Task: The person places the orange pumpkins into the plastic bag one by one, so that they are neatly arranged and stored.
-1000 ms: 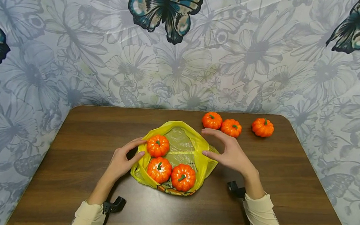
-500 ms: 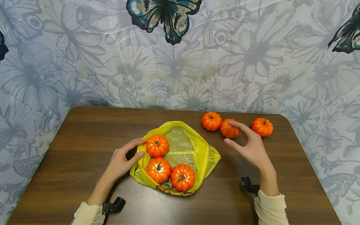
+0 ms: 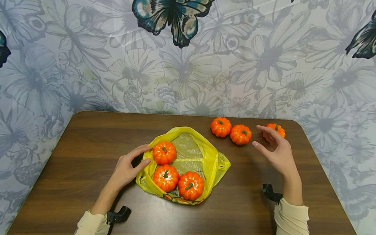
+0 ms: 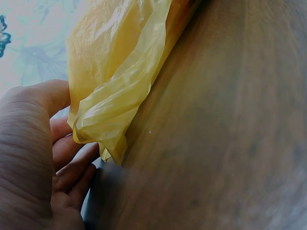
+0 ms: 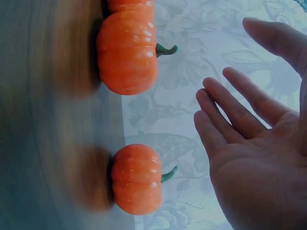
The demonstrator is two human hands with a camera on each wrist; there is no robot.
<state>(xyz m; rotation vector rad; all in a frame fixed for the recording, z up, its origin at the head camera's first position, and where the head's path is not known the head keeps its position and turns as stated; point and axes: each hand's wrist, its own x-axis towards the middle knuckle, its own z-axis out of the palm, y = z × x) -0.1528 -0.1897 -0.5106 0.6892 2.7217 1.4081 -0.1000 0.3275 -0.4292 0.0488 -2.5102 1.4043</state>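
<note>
Your yellow bag [image 3: 207, 156] lies flat on the wooden table [image 3: 79, 154], its long axis running from the near edge away from you and its open mouth turned up and toward the far wall. Three orange pumpkins sit on it, all upright with green stems pointing up: one at the far left [image 3: 164, 152], one at the near left [image 3: 166, 177] and one at the near middle [image 3: 191, 185].

Your left hand [image 3: 126, 169] rests at the bag's left edge, fingers loosely extended, fingertips by the plastic next to the far-left pumpkin. From the left wrist view the bag's rim sits against your thumb and fingers, though whether you are actually pinching it is hard to judge there.

Your right hand [image 3: 277, 151] hovers above the table's far right corner, palm turned left, fingers spread wide and holding nothing. It stands just in front of the rightmost pumpkin [image 3: 275, 129], partly hiding it.

Three loose pumpkins stand upright on the table beyond the bag: that rightmost one, a middle one [image 3: 240, 134] and a left one [image 3: 221, 127]; those two touch. That makes six pumpkins and one bag.
</note>
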